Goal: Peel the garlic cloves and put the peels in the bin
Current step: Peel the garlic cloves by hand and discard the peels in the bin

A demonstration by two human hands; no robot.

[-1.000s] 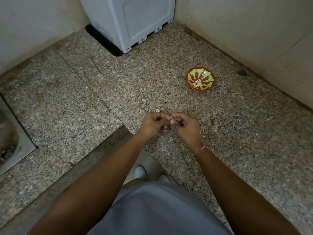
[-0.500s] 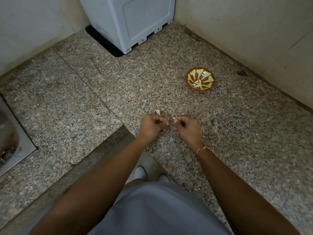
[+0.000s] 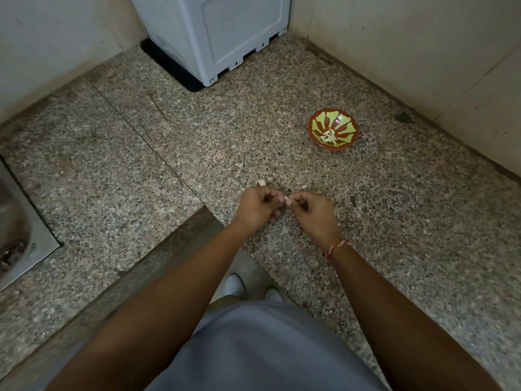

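My left hand and my right hand meet over the granite counter, fingers curled, fingertips touching. Between them they pinch a small pale garlic clove, mostly hidden by the fingers. Another garlic clove lies on the counter just beyond my left hand. To the far right stands a red and green bowl holding several pale peeled pieces. No bin is in view.
A grey appliance stands at the back against the wall. A steel sink sits at the left edge. The counter forms an inner corner by my body, with my shoes below on the floor.
My hands drew slightly apart half a second ago and have come back together at the fingertips. The bowl and loose clove have not moved.
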